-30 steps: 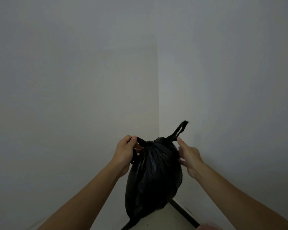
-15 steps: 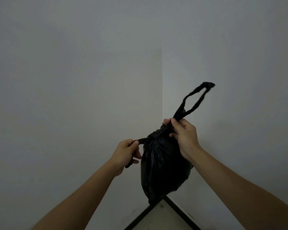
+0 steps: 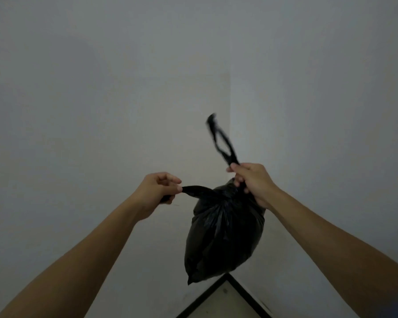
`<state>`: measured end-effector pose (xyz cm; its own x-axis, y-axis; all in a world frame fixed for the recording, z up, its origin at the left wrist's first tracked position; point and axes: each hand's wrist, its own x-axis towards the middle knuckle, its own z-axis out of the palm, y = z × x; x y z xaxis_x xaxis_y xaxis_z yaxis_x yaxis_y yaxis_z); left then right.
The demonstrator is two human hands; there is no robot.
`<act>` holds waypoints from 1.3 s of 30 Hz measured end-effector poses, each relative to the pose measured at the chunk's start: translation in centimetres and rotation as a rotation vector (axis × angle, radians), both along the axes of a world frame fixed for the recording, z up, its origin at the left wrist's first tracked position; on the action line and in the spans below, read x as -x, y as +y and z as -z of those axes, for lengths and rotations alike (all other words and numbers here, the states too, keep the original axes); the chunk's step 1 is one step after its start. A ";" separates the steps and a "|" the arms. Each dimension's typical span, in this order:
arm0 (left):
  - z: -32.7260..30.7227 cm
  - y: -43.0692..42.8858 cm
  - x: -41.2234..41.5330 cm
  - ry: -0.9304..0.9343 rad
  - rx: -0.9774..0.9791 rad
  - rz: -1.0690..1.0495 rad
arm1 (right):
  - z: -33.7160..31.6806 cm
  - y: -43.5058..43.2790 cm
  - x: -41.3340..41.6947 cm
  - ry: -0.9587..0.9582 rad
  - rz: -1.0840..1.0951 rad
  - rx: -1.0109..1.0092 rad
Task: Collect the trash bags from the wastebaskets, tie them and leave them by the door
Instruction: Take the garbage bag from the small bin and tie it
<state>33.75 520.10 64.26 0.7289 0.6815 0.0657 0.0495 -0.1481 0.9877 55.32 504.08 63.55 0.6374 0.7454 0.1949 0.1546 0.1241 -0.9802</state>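
Observation:
A full black trash bag (image 3: 223, 235) hangs in the air in front of a room corner. My left hand (image 3: 155, 191) pinches one of its handle strips, which is stretched out sideways to the left. At the bag's gathered neck, my right hand (image 3: 251, 183) grips the other handle; that handle's loop (image 3: 222, 140) sticks up above my fist. The bag's bottom floats above the floor.
Two plain pale walls meet in a corner (image 3: 229, 111) straight ahead. A small wedge of light floor (image 3: 223, 301) with dark skirting shows at the bottom of the view.
My left hand has pulled its handle strip out to the left and drawn it taut. The loop above my right hand has swung from leaning right to leaning left. The bag rose slightly.

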 end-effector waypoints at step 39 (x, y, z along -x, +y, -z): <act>8.7 -6.7 -1.2 0.250 -0.139 0.279 | 5.6 -2.0 1.3 0.401 -0.541 0.326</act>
